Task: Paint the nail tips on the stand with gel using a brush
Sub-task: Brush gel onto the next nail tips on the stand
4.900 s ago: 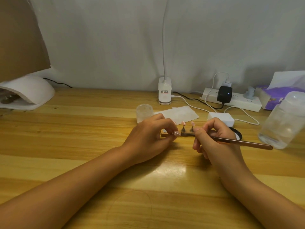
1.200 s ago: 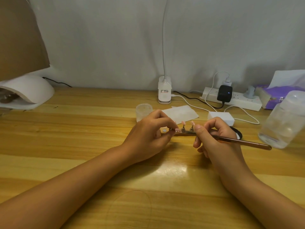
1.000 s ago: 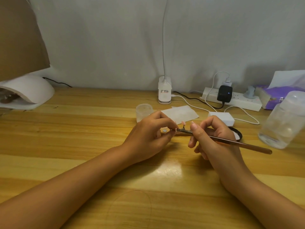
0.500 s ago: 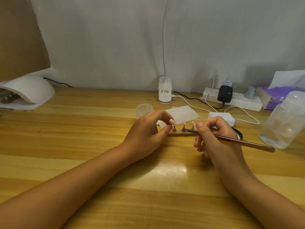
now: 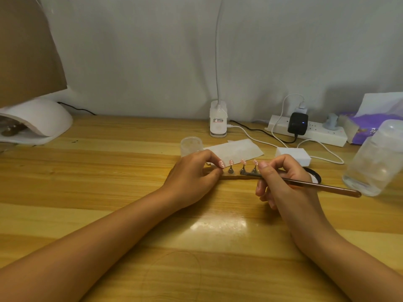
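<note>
While the left hand (image 5: 193, 175) pinches the end of the dark bar-shaped nail stand (image 5: 237, 175) on the wooden surface (image 5: 109, 171), the right hand (image 5: 281, 177) grips the slim copper-brown brush (image 5: 322, 186); short, light strokes should keep gel on the small pink nail tips (image 5: 243, 161).

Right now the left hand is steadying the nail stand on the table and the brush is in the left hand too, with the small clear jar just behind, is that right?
Not quite. The head view shows the brush in the right hand, not the left. The rest holds: the left hand steadies the nail stand on the table, with the small clear jar just behind.
</note>
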A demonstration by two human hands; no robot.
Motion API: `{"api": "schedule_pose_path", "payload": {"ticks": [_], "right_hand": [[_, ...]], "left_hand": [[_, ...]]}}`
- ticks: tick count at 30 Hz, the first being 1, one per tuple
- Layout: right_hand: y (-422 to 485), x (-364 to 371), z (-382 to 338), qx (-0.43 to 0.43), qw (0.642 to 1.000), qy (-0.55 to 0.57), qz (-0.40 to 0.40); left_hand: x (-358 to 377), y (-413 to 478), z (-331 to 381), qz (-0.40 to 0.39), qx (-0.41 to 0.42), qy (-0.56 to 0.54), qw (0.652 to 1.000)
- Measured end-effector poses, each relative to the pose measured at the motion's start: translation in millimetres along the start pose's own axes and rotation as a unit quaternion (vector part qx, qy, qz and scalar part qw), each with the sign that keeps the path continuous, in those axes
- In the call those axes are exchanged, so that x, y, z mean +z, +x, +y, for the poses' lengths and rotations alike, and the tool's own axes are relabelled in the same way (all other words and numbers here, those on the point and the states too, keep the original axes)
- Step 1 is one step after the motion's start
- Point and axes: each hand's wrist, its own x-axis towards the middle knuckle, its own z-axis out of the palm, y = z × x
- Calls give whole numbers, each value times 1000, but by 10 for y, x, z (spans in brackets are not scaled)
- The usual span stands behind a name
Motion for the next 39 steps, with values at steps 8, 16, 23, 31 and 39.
{"api": "schedule_pose_path", "payload": {"ticks": [8, 16, 23, 31, 39], "right_hand": [[4, 4, -4, 4, 1000, -4, -3], [-3, 14, -17, 9, 1000, -13, -1], [-17, 20, -49, 17, 1000, -18, -2], [-13, 6, -36, 16, 1000, -22, -15], [-21, -8, -46, 17, 998, 25, -48]], "left_hand": [[0, 14, 1, -14, -20, 21, 999], [-1, 7, 20, -15, -27, 32, 999], [5, -2, 69, -18, -22, 65, 998], [-7, -23, 87, -37, -15, 53, 998], [-23, -28, 64, -39, 14, 56, 998]]}}
